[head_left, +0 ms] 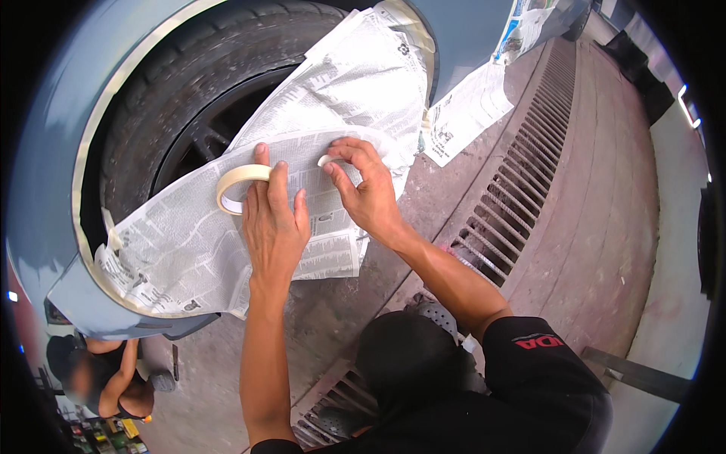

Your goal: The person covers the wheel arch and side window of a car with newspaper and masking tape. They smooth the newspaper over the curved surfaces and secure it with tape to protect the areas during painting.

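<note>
My left hand lies against a newspaper sheet with a roll of masking tape caught between its fingers. To its right, my right hand curls its thumb and forefinger around a short pale strip of tape just over the paper. The sheet spans the lower part of a car wheel arch, and a second crumpled newspaper sheet covers the upper right. Behind them part of the tire and dark rim show. Masking tape runs along the arch edge.
The grey-blue car body surrounds the arch. Another newspaper sheet hangs from the car at the right. A metal drain grate crosses the concrete floor. At the lower left a person crouches near the car.
</note>
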### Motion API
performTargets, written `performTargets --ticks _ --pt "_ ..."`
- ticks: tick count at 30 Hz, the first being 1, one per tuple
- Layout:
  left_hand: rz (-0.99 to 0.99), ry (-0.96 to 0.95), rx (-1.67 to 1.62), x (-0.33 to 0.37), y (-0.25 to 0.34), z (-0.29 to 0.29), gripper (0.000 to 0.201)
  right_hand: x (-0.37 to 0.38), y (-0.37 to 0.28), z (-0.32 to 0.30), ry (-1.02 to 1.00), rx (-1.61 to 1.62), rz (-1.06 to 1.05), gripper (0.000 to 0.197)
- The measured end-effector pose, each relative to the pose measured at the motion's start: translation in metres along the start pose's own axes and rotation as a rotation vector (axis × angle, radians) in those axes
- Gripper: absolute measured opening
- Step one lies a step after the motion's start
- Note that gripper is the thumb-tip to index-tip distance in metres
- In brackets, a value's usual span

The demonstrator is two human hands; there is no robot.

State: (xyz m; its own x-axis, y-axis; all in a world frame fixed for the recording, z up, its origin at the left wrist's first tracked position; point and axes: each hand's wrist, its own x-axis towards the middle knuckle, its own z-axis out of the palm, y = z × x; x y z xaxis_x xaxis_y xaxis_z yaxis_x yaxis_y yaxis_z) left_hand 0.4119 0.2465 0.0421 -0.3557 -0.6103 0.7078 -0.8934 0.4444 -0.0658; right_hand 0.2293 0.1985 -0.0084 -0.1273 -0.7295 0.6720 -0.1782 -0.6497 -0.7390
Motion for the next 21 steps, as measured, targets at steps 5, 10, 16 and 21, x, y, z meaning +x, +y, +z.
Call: performTargets --ticks 5,10,16,21 --pt "-0.002 0.017 0.054 0.011 -0.003 0.017 0.085 0.025 0.018 -0.007 0.163 0.066 0.036 0.016" --pt "-0.032 -0.002 0.093 0.016 0.000 0.020 0.084 0.048 0.032 0.004 0.205 0.038 0.015 0.017" --pt "-0.032 0.000 0.110 0.017 -0.005 0.022 0.081 0.054 0.045 0.020 0.277 -0.172 -0.159 0.022" --pt "-0.056 -0.019 0.117 0.017 -0.004 0.021 0.081 0.051 0.048 0.026 0.338 -0.283 -0.186 0.031"
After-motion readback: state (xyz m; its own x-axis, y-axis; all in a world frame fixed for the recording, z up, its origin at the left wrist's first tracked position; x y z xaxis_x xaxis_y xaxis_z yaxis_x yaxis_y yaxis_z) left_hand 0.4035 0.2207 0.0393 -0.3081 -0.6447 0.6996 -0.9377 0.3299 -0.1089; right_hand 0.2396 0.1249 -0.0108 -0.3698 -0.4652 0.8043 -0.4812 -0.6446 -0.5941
